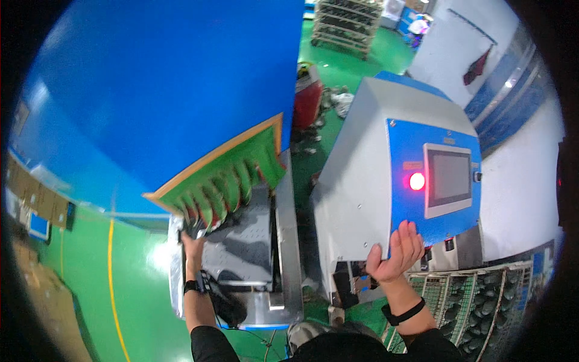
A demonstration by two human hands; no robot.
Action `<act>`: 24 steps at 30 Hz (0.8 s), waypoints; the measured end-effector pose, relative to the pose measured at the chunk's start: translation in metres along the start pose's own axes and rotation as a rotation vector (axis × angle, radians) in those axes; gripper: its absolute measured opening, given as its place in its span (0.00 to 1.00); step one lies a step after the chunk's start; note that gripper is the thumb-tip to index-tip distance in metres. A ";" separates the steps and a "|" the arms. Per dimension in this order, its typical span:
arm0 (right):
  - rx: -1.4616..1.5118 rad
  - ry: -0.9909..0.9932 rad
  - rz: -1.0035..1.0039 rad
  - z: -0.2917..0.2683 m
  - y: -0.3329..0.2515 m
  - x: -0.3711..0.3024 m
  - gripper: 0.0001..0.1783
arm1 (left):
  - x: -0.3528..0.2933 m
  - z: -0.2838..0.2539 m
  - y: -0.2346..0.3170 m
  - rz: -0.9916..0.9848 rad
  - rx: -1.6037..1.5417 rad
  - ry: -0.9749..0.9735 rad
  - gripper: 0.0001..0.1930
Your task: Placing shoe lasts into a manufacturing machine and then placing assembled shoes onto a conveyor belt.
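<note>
From my remote view, the right hand (395, 253) lay open, fingers extended, on the near lower edge of the grey-and-blue control cabinet (356, 163), right of centre. The left hand (193, 242) was at the near left end of the green flaps (231, 186), beside a metal tabletop (258, 232); I couldn't tell its grip. Green floor (142, 274) stretched toward a far rack (347, 27).

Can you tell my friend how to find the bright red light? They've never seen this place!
On the right side of the picture, find the big grey box with a blue front panel, where the right hand is at the lower edge. The red light is just left of the screen; it's small, round and glowing, while the screen is rectangular and dark.
</note>
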State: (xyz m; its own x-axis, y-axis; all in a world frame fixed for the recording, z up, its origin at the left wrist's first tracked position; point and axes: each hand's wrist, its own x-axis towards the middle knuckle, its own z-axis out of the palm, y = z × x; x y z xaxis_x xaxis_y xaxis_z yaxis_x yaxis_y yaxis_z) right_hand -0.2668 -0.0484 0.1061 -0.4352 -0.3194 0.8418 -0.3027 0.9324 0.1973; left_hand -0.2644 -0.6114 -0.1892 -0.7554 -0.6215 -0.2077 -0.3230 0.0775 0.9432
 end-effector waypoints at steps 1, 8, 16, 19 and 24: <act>-0.070 -0.044 -0.009 -0.003 0.017 -0.010 0.27 | 0.003 0.079 0.033 -0.081 -0.016 -0.102 0.40; -0.070 -0.031 0.027 0.000 0.020 -0.011 0.26 | -0.026 0.145 0.004 -0.030 0.595 -0.218 0.24; 0.059 0.019 0.077 -0.008 0.006 0.005 0.25 | -0.142 0.163 -0.002 -0.366 -0.097 -0.207 0.19; 0.151 -0.067 0.119 -0.030 0.008 0.005 0.29 | -0.193 0.133 0.028 -0.594 -0.535 -0.483 0.14; 0.535 -0.182 0.201 -0.059 0.011 -0.004 0.33 | -0.323 0.093 0.055 -0.472 -0.840 -0.649 0.31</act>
State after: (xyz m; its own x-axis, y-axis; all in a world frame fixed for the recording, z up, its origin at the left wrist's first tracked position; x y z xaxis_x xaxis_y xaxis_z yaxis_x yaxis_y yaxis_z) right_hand -0.2183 -0.0266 0.1345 -0.6522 -0.2134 0.7274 -0.5635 0.7784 -0.2768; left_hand -0.0913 -0.3337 -0.0940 -0.8895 0.0847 -0.4490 -0.3544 -0.7480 0.5612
